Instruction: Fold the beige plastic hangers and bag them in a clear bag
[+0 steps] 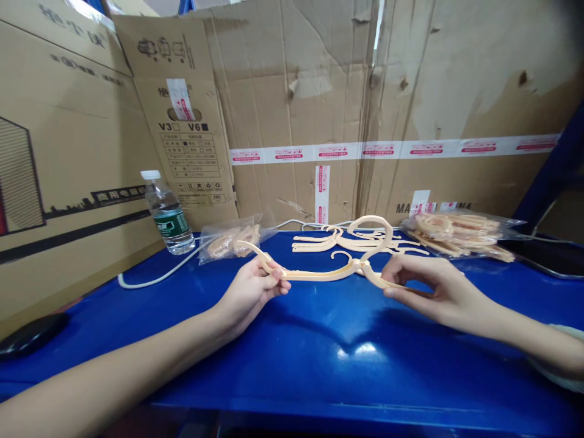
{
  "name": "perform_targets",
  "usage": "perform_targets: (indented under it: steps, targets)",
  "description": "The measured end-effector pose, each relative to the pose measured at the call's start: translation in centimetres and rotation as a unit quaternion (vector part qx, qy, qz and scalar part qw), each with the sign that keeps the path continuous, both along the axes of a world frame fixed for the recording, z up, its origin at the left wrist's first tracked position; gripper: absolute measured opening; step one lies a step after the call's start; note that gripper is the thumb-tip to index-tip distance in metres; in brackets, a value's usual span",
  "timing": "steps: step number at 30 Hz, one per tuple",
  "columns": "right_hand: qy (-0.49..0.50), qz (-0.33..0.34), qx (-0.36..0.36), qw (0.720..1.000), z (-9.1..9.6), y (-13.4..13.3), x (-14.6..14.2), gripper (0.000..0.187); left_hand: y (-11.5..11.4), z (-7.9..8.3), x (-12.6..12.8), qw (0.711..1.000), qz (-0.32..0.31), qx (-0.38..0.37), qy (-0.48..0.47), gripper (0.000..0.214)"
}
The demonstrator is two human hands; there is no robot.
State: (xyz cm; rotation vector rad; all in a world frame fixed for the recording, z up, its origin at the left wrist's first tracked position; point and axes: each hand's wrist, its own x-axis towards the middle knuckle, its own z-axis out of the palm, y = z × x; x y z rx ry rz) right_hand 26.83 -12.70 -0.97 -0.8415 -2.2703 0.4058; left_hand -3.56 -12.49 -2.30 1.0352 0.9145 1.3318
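Note:
A cream-coloured folding clothes hanger is held up above the blue table, its large hook loop rising near the middle joint. My left hand pinches the hanger's left arm close to its curved end. On the other side, my right hand is closed around the right arm, whose far end is hidden by the fingers. Behind the held hanger, several similar hangers lie in a group on the table, partly covered by it.
A clear plastic bag of hanger parts lies at back left, and a fuller bag at back right. A water bottle stands left. Cardboard walls the back. A black object and white cable lie left, a dark flat device right.

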Motion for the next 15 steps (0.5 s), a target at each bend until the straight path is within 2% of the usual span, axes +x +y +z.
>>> perform_targets:
  steps: [6,9,11,13,15]
  targets:
    - [0.046,-0.039,-0.026,0.998,-0.1,0.5,-0.1,0.02,0.3,0.0,0.0,0.999,-0.007,0.013,-0.028,0.021]
    - [0.056,-0.06,-0.014,0.997,0.0,1.0,0.3,0.026,0.0,0.3,0.1,1.0,-0.008,-0.006,-0.006,0.016]
    - [0.056,-0.069,-0.002,0.996,0.1,1.4,0.6,0.028,-0.5,0.6,0.3,0.997,-0.04,-0.048,0.055,0.014]
    - [0.042,-0.074,0.0,0.996,0.3,1.8,1.0,0.029,-1.3,0.7,0.6,0.979,-0.112,-0.061,0.158,0.014]
    - [0.013,-0.069,-0.011,0.997,0.4,2.1,1.3,0.029,-2.3,0.7,0.8,0.944,-0.165,0.022,0.284,0.01]
